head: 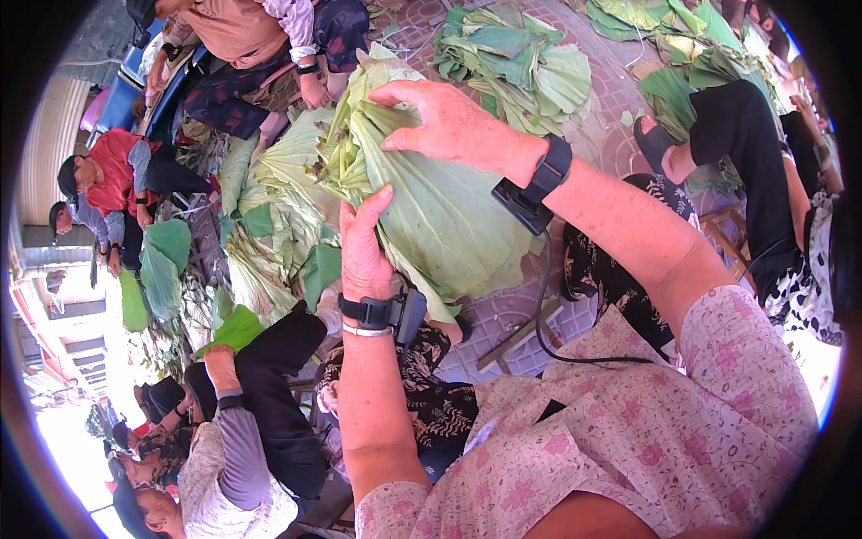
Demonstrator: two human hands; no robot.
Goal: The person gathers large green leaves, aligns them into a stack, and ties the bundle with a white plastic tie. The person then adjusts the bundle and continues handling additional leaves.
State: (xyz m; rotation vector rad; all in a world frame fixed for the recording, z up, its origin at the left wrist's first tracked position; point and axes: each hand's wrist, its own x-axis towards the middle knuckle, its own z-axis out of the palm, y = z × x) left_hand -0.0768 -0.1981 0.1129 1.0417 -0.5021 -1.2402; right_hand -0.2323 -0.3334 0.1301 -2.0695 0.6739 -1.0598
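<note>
A thick bundle of large, pale green leaves (pixel 451 215), lotus-like and folded, hangs in front of me with its gathered stem ends (pixel 340 158) pointing left. My left hand (pixel 366 242) grips the bundle from below near the stems, its thumb lying on the leaf face. Above it, my right hand (pixel 451 124) is spread over the bundle's upper side, thumb and fingers apart, touching the leaves; its palm side is hidden. Both wrists wear dark straps with devices, and a cable runs from the right one.
Leaf piles lie on the paved floor: one beyond my hands (pixel 518 60), another to the left (pixel 276 222), more at the upper right (pixel 673 94). Several people sit close on both sides, some holding leaves. A wooden stool (pixel 724 229) stands at the right.
</note>
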